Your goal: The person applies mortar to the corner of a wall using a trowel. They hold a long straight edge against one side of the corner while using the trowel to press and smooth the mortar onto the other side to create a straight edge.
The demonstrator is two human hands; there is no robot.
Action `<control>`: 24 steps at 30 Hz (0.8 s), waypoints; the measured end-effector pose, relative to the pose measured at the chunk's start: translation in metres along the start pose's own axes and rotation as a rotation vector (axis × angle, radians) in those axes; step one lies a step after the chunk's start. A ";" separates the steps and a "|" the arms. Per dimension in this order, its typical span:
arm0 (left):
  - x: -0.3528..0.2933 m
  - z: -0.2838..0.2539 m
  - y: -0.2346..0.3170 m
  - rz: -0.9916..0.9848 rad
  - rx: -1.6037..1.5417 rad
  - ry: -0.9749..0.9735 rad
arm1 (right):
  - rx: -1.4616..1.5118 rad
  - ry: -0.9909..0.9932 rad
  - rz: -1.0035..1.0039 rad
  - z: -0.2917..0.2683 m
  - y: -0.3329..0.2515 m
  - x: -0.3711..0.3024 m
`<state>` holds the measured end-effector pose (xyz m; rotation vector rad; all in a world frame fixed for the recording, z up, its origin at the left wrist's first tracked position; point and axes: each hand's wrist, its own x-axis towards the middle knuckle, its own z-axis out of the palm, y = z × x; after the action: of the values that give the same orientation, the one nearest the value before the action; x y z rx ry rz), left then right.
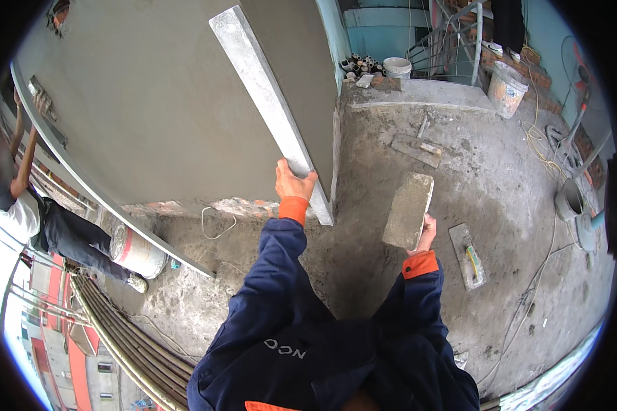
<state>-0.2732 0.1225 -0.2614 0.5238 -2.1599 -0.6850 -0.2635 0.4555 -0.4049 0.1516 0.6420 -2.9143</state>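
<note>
Locate the long pale straightedge (269, 103) at the left, alongside the grey plastered wall (164, 103), with the left hand (296, 183) partly closed around it near the near end. Treat as stiff, probably metal, fairly light for its length but awkward to balance; for steadier control, grip closer to the middle, minding edges possibly slick with wet mortar. Locate the mortar-coated board (410, 212) to the right, well apart from the straightedge, with the right hand (423, 236) closed on its near right edge. Treat as rigid and somewhat heavy from the coating; hold by the rim or back, clear of the coated face. Not visible: right-hand fingers behind the board, and any handle there. Cannot confirm contact between straightedge and wall.
</note>
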 end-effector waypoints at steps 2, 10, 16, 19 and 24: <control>0.001 0.001 -0.002 0.000 -0.001 0.004 | -0.008 -0.010 0.007 0.001 0.001 -0.001; 0.008 -0.001 0.000 -0.032 0.001 -0.059 | -0.012 -0.001 -0.001 -0.004 -0.001 0.004; 0.010 -0.001 0.011 -0.081 -0.018 -0.101 | -0.004 0.042 0.020 -0.021 -0.002 0.013; 0.018 -0.003 0.002 -0.067 0.030 -0.093 | 0.003 0.001 0.035 0.001 0.000 0.007; 0.012 0.001 0.005 -0.066 0.032 -0.078 | 0.005 0.075 0.025 -0.013 0.000 0.010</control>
<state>-0.2817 0.1200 -0.2524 0.5957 -2.2381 -0.7189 -0.2721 0.4601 -0.4183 0.2687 0.6388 -2.8986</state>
